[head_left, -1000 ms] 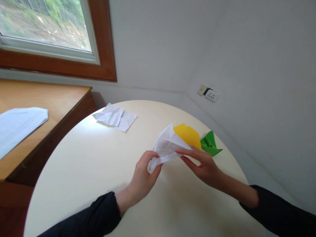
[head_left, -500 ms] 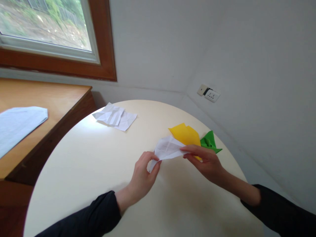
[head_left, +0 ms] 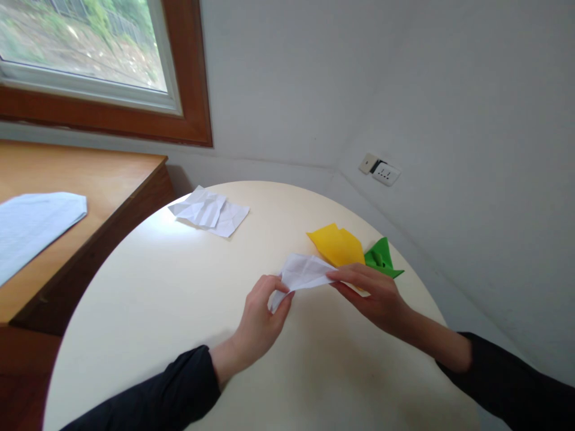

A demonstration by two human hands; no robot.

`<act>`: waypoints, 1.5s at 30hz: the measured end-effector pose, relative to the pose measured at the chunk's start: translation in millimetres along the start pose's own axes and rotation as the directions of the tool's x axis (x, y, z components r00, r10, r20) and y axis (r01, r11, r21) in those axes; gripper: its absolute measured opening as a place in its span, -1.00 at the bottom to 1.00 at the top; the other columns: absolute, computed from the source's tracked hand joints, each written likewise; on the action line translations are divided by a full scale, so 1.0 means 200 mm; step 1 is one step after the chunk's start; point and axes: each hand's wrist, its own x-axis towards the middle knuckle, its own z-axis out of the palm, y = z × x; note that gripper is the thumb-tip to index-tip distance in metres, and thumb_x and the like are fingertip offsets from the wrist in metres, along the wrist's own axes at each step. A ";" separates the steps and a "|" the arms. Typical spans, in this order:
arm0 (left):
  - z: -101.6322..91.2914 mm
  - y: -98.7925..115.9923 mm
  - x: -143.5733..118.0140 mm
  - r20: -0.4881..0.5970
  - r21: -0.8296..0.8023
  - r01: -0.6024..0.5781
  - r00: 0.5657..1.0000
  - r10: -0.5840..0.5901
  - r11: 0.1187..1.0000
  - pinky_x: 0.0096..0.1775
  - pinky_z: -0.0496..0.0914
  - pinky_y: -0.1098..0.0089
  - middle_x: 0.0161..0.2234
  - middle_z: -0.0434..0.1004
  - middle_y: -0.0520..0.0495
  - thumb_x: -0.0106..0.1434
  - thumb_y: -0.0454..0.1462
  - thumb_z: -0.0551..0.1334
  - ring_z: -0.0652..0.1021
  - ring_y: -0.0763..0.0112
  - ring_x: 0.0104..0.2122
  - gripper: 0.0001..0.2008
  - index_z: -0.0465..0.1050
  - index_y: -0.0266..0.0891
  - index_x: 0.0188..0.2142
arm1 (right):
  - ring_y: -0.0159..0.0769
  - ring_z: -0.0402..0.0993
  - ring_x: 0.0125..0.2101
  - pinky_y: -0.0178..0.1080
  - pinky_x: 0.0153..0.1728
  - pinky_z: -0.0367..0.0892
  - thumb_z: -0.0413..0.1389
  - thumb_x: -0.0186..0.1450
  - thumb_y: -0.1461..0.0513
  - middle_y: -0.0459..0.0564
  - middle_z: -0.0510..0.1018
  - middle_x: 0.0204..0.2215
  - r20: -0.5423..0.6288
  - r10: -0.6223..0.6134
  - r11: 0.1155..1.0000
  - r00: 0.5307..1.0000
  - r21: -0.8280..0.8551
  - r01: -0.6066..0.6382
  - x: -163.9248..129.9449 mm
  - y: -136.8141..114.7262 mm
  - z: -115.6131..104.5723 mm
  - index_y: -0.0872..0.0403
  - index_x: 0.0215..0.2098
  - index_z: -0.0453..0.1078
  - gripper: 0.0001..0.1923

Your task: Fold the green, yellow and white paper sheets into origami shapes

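Observation:
A creased, folded piece of white paper point(head_left: 306, 272) is held above the round table between both hands. My left hand point(head_left: 260, 317) pinches its left end between thumb and fingers, and a narrow flap hangs below that grip. At the right end, my right hand point(head_left: 375, 293) is closed on the paper's pointed edge. Just behind the right hand lies a folded yellow paper point(head_left: 338, 244), partly hidden by the fingers. A folded green paper point(head_left: 381, 258) sits beside the yellow one, farther right.
Creased white sheets point(head_left: 211, 211) lie at the back left of the round cream table point(head_left: 157, 311). To the left stands a wooden desk point(head_left: 103, 167) with a pale blue cloth-like item point(head_left: 40, 224). A wall socket point(head_left: 385, 173) is behind, near a wood-framed window point(head_left: 191, 72).
The raised upper part of the white paper has come down and looks flatter. My right hand has shifted very slightly left; my left hand keeps its place.

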 end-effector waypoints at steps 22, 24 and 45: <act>-0.02 0.00 0.03 0.022 0.410 -0.136 0.990 0.139 0.902 -0.41 0.32 0.41 -0.50 0.50 0.04 0.08 -0.40 0.18 0.48 0.39 -0.50 -0.91 0.32 -0.19 -0.42 | -0.34 0.43 -0.47 -0.28 -0.46 0.41 0.14 0.17 0.43 -0.01 0.51 -0.53 0.028 -0.196 0.977 0.980 -0.085 0.198 0.01 -0.07 0.02 0.10 -0.40 0.31 -0.86; -0.03 0.00 0.03 0.026 0.417 -0.156 0.987 0.160 0.895 -0.41 0.31 0.41 -0.53 0.49 0.05 0.12 -0.38 0.17 0.47 0.40 -0.52 -0.94 0.32 -0.19 -0.44 | -0.34 0.41 -0.49 -0.28 -0.47 0.39 0.14 0.18 0.42 -0.01 0.50 -0.54 0.048 -0.191 0.976 0.980 -0.094 0.195 0.02 -0.08 0.03 0.10 -0.41 0.31 -0.87; -0.01 0.03 0.01 0.171 -0.115 0.110 0.981 -0.090 0.987 -0.33 0.34 0.43 -0.34 0.51 0.02 0.17 -0.40 0.06 0.51 0.43 -0.38 -0.68 0.02 -0.14 -0.11 | -0.29 0.50 -0.36 -0.25 -0.34 0.45 0.08 0.21 0.40 0.06 0.55 -0.41 0.059 -0.251 0.946 0.966 -0.197 0.258 0.00 -0.06 0.04 0.11 -0.30 0.33 -0.88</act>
